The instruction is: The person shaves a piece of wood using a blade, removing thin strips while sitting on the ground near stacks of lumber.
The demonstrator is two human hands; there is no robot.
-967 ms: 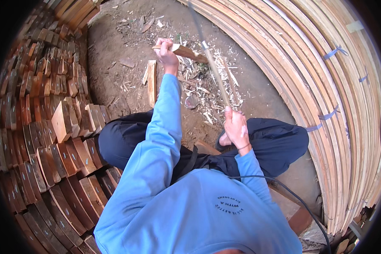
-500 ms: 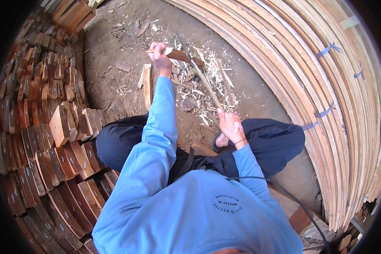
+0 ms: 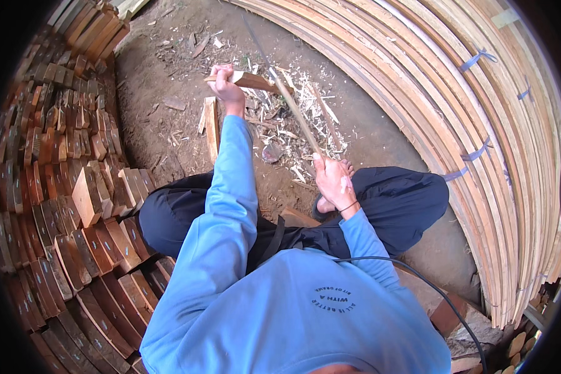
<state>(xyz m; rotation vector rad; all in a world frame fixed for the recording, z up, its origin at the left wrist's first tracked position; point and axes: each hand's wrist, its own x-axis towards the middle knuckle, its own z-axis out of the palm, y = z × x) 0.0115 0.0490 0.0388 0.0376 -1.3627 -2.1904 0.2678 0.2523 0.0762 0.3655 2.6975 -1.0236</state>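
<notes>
My left hand (image 3: 228, 88) is closed round one end of a short wooden piece (image 3: 258, 81), holding it out over the ground. Its pale cut face shows beside my fingers. In my right hand (image 3: 335, 182), near my right knee, is a long-handled knife (image 3: 303, 126) with a thin grey blade. The knife points away from me and to the left, crossing the right end of the wooden piece. Whether the blade touches the wood there I cannot tell. Below my left hand, another short wooden strip (image 3: 211, 128) lies on the ground.
Pale wood shavings (image 3: 293, 93) litter the dirt floor (image 3: 380, 118). Stacked wooden blocks (image 3: 75, 206) rise along the left. Long curved-looking boards (image 3: 455, 124), tied with blue strips (image 3: 477, 59), fill the right. A black cable (image 3: 430, 282) runs beside my right arm.
The knife has shifted forward, its tip reaching farther from me. My right hand has moved slightly forward and left. My left hand still grips the wooden piece, and the whole view has shifted slightly.
</notes>
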